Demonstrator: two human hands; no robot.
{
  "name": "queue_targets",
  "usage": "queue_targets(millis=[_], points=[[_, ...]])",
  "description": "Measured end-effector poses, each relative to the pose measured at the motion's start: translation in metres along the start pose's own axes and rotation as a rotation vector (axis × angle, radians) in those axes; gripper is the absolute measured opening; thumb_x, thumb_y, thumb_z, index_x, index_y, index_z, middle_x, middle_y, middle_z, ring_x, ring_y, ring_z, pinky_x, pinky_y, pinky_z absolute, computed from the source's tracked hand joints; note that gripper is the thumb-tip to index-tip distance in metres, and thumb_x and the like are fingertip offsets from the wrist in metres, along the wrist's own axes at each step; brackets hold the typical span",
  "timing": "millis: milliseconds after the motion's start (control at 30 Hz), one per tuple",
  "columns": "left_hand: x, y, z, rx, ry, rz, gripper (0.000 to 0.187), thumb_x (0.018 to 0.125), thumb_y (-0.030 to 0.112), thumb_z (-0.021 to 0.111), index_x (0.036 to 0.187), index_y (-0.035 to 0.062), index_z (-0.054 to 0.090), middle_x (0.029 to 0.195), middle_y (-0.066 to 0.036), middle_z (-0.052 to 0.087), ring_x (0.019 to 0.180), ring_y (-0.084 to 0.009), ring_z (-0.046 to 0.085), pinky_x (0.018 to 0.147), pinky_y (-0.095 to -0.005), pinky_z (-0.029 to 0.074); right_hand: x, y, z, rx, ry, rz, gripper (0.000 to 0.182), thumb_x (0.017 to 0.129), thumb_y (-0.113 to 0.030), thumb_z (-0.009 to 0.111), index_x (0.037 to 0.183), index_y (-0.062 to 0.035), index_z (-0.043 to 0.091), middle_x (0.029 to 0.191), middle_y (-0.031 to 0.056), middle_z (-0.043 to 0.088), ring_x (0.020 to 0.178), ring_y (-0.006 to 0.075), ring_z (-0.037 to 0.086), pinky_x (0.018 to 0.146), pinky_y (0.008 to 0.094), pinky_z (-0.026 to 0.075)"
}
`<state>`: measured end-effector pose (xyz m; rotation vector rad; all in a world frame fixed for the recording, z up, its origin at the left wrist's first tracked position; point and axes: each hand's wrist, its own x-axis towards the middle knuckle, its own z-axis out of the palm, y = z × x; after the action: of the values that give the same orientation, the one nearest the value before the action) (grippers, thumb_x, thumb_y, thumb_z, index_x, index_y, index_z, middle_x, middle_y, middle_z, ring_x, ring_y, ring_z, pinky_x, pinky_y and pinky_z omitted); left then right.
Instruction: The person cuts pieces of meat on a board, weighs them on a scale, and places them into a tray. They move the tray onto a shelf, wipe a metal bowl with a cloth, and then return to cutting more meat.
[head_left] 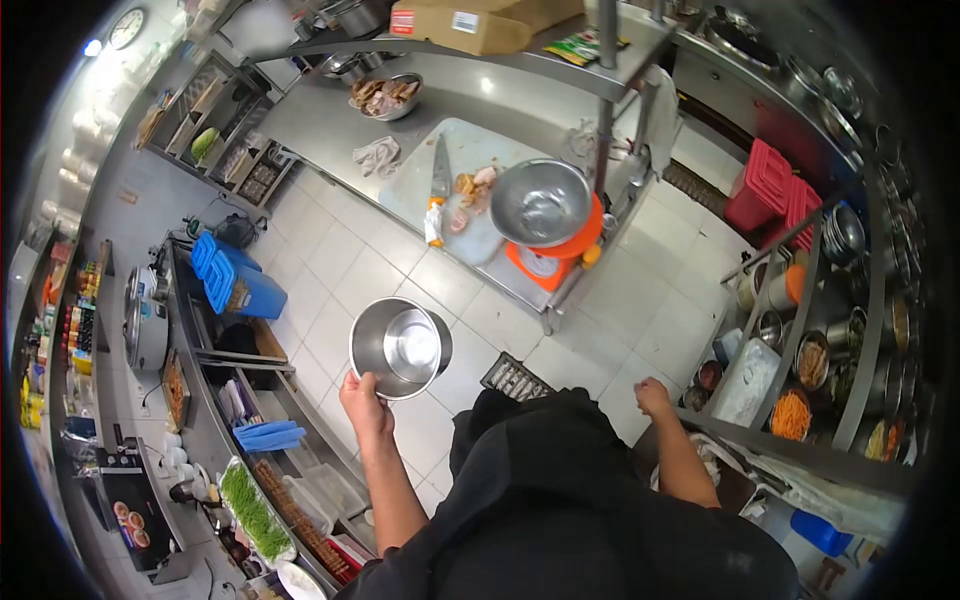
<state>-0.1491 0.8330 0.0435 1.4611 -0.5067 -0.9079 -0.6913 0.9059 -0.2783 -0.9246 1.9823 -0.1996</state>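
A deep metal pot (pixel 400 348) is in my left hand (pixel 368 402), gripped at its rim, with its opening facing up and nothing visible inside. My right hand (pixel 654 397) hangs at the right with its fingers curled and nothing visible in them. Ahead on the steel table (pixel 480 93), a metal bowl (pixel 541 203) rests on an orange scale (pixel 540 268). Beside the bowl, a white cutting board (pixel 410 190) holds a knife (pixel 440 180) and pieces of meat (pixel 470 195). Farther back stands a bowl of meat (pixel 387 97).
A cloth (pixel 377 156) lies beside the board. Blue-lidded bins (pixel 238 283) stand at the left, near a counter with a tray of chopped greens (pixel 254 510). Shelves at the right hold bowls and shredded carrot (pixel 790 414). A floor drain (pixel 515 377) is just ahead.
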Motion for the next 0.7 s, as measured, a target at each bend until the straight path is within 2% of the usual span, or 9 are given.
queue_targets(millis=[33,133,233,333,433,567,633,700], points=[[0.017,0.008,-0.001,-0.021,0.013,0.005,0.015,0.079,-0.003,0.06,0.089,0.007,0.061,0.074,0.002,0.063,0.046,-0.0039,0.043,0.04,-0.0201,0.031,0.032,-0.004,0.026,-0.01,0.103,-0.212,0.03,0.093,-0.031,0.063,0.104,-0.0044,0.07,0.082,0.0167,0.072,0.065,0.0288,0.069,0.066,0.0395,0.056],[0.085,0.019,-0.017,-0.072,0.014,0.02,0.016,0.079,-0.004,0.059,0.092,0.0052,0.061,0.077,0.0,0.065,0.048,-0.0038,0.047,0.04,-0.019,0.032,0.009,-0.112,0.03,-0.199,0.049,-0.279,0.033,0.093,-0.034,0.063,0.105,-0.0038,0.07,0.083,0.0151,0.073,0.066,0.0277,0.07,0.066,0.0388,0.057],[0.159,0.034,-0.027,-0.078,-0.012,0.034,0.017,0.08,-0.005,0.058,0.094,0.0046,0.062,0.078,-0.001,0.066,0.048,-0.0038,0.048,0.039,-0.0186,0.032,0.003,-0.17,0.062,-0.182,-0.015,-0.235,0.034,0.093,-0.036,0.063,0.104,-0.0043,0.071,0.09,0.0156,0.075,0.08,0.0308,0.072,0.077,0.0426,0.058],[0.247,0.043,-0.032,-0.053,-0.052,0.035,0.015,0.081,-0.004,0.059,0.093,0.0047,0.062,0.076,-0.001,0.065,0.046,-0.0038,0.047,0.039,-0.0193,0.032,-0.034,-0.23,0.084,-0.361,0.029,-0.194,0.034,0.093,-0.036,0.062,0.104,-0.006,0.073,0.106,0.0195,0.074,0.104,0.0385,0.069,0.095,0.0478,0.054],[0.303,0.084,-0.002,0.007,-0.165,-0.018,0.008,0.081,-0.002,0.061,0.081,0.0059,0.06,0.07,0.001,0.061,0.047,-0.0048,0.043,0.041,-0.0222,0.032,-0.076,-0.295,0.103,-0.436,0.09,-0.107,0.032,0.093,-0.035,0.062,0.104,-0.0072,0.073,0.102,0.0185,0.075,0.101,0.0379,0.07,0.093,0.0493,0.054],[0.381,0.11,0.043,0.016,-0.375,-0.008,0.016,0.081,0.0,0.063,0.075,0.0108,0.054,0.065,0.004,0.053,0.047,-0.004,0.038,0.043,-0.022,0.03,-0.117,-0.407,0.111,-0.328,0.242,-0.267,0.024,0.094,-0.028,0.062,0.099,-0.0064,0.07,0.098,0.0174,0.073,0.093,0.0397,0.07,0.083,0.0501,0.055],[0.416,0.111,0.073,0.022,-0.453,0.017,0.018,0.079,-0.002,0.061,0.075,0.0127,0.051,0.068,0.005,0.055,0.048,-0.0026,0.039,0.041,-0.0214,0.027,-0.114,-0.452,0.119,-0.241,0.362,-0.406,0.02,0.094,-0.024,0.063,0.097,-0.0055,0.068,0.093,0.016,0.071,0.088,0.0402,0.068,0.079,0.0499,0.055],[0.438,0.115,0.107,0.011,-0.501,0.039,0.02,0.08,-0.002,0.061,0.074,0.0136,0.05,0.068,0.005,0.055,0.049,-0.0026,0.039,0.042,-0.0216,0.027,-0.117,-0.517,0.124,-0.018,0.466,-0.481,0.018,0.092,-0.022,0.066,0.099,-0.0049,0.068,0.094,0.0156,0.068,0.089,0.0391,0.067,0.08,0.0489,0.055]])
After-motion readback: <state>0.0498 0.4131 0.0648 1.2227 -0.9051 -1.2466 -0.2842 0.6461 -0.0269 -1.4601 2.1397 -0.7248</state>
